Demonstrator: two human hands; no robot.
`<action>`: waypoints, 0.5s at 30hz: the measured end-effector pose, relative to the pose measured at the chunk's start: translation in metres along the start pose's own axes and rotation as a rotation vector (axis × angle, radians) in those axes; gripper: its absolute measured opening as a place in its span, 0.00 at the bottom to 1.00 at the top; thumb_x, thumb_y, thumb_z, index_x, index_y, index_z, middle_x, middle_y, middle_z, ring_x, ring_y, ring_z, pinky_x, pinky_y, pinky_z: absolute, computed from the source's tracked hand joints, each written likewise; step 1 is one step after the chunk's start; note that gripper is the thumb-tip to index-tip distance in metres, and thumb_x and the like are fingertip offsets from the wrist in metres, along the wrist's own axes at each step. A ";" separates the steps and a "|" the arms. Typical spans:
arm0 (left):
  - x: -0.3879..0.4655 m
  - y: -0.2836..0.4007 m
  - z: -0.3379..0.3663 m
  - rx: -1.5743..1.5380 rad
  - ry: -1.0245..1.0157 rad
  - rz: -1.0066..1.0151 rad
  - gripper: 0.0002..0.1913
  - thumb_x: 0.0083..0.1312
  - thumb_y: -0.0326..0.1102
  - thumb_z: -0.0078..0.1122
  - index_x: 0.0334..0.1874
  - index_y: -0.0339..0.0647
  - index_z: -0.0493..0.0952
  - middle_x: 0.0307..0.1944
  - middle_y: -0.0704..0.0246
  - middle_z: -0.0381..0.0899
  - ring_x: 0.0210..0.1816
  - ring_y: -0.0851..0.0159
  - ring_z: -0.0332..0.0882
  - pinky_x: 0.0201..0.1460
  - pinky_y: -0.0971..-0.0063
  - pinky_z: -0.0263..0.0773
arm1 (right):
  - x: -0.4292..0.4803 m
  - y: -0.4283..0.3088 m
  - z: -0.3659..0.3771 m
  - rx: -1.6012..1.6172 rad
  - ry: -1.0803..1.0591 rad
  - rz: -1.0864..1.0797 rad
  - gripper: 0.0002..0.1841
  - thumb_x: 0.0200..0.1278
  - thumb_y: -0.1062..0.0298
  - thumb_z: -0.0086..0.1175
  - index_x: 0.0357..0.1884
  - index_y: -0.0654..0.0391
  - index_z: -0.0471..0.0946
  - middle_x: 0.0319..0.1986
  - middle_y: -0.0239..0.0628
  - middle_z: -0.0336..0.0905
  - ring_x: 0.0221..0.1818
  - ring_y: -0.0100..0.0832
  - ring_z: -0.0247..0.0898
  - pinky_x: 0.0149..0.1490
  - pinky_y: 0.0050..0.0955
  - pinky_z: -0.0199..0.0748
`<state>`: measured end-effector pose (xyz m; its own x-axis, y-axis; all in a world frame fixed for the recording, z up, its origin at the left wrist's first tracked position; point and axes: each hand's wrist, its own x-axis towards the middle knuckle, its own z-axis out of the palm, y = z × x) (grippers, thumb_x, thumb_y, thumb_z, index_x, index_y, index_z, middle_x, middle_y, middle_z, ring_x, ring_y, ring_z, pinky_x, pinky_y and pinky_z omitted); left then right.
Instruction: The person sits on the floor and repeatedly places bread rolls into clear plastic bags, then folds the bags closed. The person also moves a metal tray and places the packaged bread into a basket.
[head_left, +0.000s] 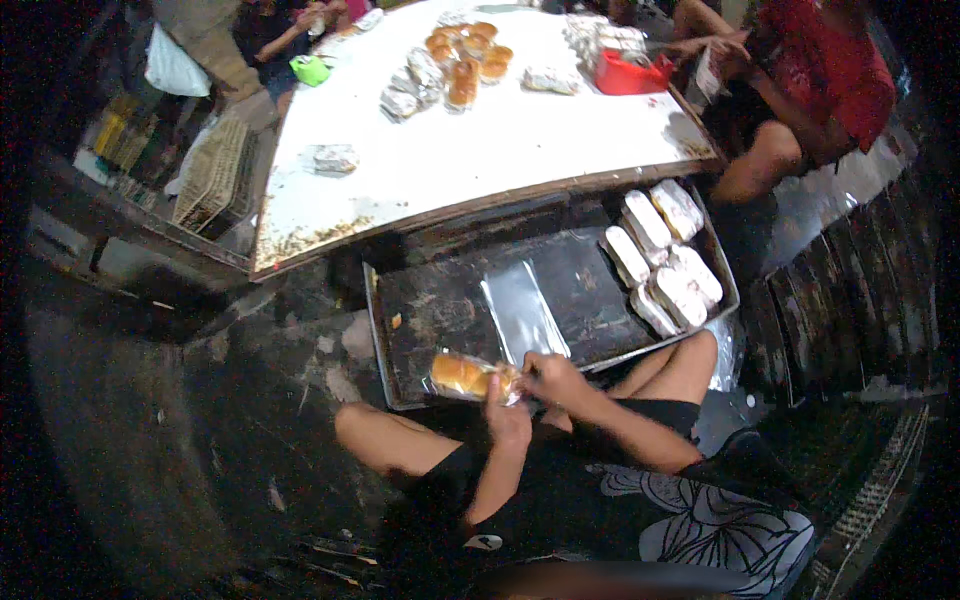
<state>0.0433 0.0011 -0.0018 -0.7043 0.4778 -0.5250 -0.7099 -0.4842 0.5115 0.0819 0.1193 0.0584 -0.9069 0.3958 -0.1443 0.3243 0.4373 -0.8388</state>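
A golden-brown bread roll (456, 373) in a clear plastic bag is gripped by my left hand (508, 420), near the tray's front edge. My right hand (556, 381) pinches the bag's gathered right end. Exactly how the fingers hold the film is blurred. Just behind my hands, a stack of flat clear plastic bags (523, 307) lies on the dark metal tray (435, 289) before me. Several white-topped buns (679, 292) rest together at the tray's right end.
Beyond the tray stands a white-topped table (450, 165) with crumbs along its edge. It bears unwrapped rolls (463, 81), wrapped pieces (335, 158) and a red container (632, 73). One person (817, 82) sits at the right, another (271, 41) at the far left. Plastic crates (214, 176) stand left.
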 end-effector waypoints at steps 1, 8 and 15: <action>-0.001 -0.006 -0.002 0.023 0.012 -0.070 0.23 0.63 0.50 0.47 0.56 0.44 0.64 0.48 0.65 0.72 0.53 0.61 0.67 0.52 0.60 0.65 | 0.021 -0.011 -0.015 -0.089 -0.123 0.106 0.07 0.51 0.70 0.55 0.32 0.60 0.73 0.25 0.49 0.74 0.28 0.53 0.71 0.35 0.44 0.69; 0.053 -0.047 -0.034 2.396 -0.498 0.748 0.20 0.60 0.40 0.49 0.52 0.36 0.70 0.50 0.56 0.72 0.46 0.52 0.74 0.51 0.56 0.66 | 0.103 -0.040 -0.032 -0.106 0.509 -0.566 0.34 0.54 0.67 0.55 0.63 0.55 0.56 0.60 0.54 0.53 0.64 0.52 0.47 0.65 0.38 0.50; 0.074 0.015 -0.069 1.986 -0.622 0.313 0.08 0.54 0.32 0.53 0.34 0.42 0.80 0.32 0.57 0.78 0.36 0.50 0.77 0.40 0.64 0.72 | -0.049 0.060 0.032 0.115 -0.132 0.280 0.19 0.55 0.57 0.57 0.38 0.64 0.74 0.34 0.47 0.77 0.41 0.36 0.73 0.50 0.32 0.67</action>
<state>-0.0184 -0.0213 -0.0799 -0.3850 0.8822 -0.2711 0.6466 0.4674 0.6029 0.1374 0.1009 -0.0018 -0.8162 0.3766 -0.4383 0.5404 0.2291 -0.8096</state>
